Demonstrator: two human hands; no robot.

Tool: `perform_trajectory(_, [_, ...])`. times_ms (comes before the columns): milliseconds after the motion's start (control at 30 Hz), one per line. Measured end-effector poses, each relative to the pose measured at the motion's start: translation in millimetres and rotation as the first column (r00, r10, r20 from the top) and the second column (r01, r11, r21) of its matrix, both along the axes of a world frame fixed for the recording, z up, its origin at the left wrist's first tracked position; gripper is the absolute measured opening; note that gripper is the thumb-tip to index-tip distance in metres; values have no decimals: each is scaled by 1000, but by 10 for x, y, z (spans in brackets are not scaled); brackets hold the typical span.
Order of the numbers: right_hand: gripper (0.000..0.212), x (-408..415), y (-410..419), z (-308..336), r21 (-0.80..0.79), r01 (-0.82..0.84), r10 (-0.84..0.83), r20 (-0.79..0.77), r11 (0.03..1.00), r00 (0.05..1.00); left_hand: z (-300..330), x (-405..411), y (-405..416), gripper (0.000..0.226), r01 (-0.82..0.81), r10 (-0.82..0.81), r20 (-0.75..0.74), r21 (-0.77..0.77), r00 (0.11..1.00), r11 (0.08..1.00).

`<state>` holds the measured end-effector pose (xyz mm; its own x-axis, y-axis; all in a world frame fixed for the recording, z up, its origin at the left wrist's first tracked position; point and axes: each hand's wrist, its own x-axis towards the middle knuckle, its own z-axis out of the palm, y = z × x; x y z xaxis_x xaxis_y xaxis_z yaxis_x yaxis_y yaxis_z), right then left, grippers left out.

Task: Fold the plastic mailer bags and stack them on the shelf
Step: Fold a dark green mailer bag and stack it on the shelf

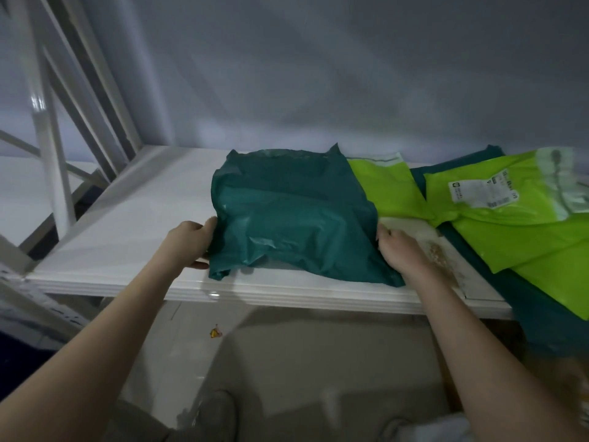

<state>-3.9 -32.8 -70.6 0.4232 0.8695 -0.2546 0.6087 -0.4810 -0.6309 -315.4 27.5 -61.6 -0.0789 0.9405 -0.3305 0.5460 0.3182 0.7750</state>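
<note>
at frame centre, the left hand (188, 242) and right hand (398, 250) each clasped a side edge of the folded dark green mailer (296, 215) on the white shelf (127, 224).

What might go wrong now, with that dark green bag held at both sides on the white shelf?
The folded dark green bag looks puffy, so it may spring open once the left hand and right hand let go. Its near corner sits close to the shelf's front edge, so the slick plastic might slide off. On the right, the lime green bag and the teal one beneath it already hang over that edge and could slip to the floor.
</note>
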Motion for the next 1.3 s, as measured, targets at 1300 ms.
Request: perform_trajectory(1300, [36, 53, -206, -281, 248, -81, 24, 224, 965, 974, -275, -70, -105, 35, 152, 15, -439, 342, 898, 927])
